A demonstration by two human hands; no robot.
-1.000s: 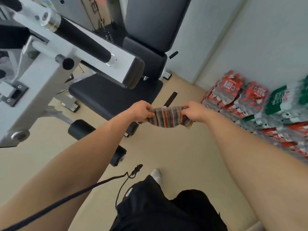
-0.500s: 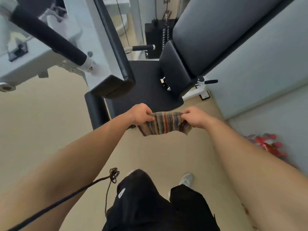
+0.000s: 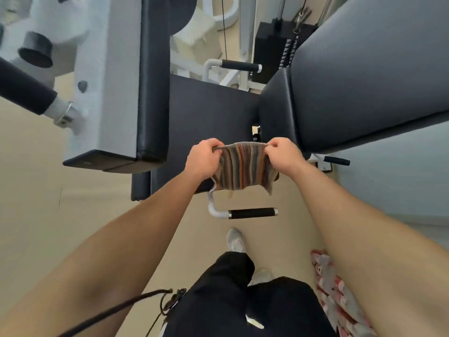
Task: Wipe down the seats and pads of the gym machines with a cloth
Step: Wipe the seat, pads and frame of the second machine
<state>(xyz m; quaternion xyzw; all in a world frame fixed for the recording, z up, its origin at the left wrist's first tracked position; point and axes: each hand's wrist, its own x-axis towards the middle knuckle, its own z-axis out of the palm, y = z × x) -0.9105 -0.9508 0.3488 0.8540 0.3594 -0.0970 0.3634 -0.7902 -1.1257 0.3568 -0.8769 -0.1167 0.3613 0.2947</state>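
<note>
View from the head camera, looking down over a gym machine. The floor (image 3: pixel 31 215) is pale beige and fills the left and lower middle of the view. The back pad (image 3: pixel 369 69), dark and padded, slants across the upper right, with a smaller lower pad (image 3: pixel 274 110) joined beneath it. The seat (image 3: pixel 209 113), black and flat, lies at centre between the back pad and a white machine arm (image 3: pixel 104 76) edged with a black pad (image 3: pixel 153 76). A weight stack (image 3: pixel 274 52) stands behind the seat, partly hidden. A black-gripped handle (image 3: pixel 252 213) on a white bent tube projects below the front of the seat, above the floor. The person's dark trousers (image 3: pixel 243 307) and a light shoe (image 3: pixel 235 240) appear at the bottom; wrapped packs of bottles (image 3: pixel 335 295), blurred, lie at lower right. The cloth (image 3: pixel 243 166), striped in several colours, is stretched over the front edge of the seat; whether it touches the seat cannot be told. The left hand (image 3: pixel 202 159) is closed, pinching the cloth's upper left corner; the right hand (image 3: pixel 283 154) is closed, pinching its upper right corner.
</note>
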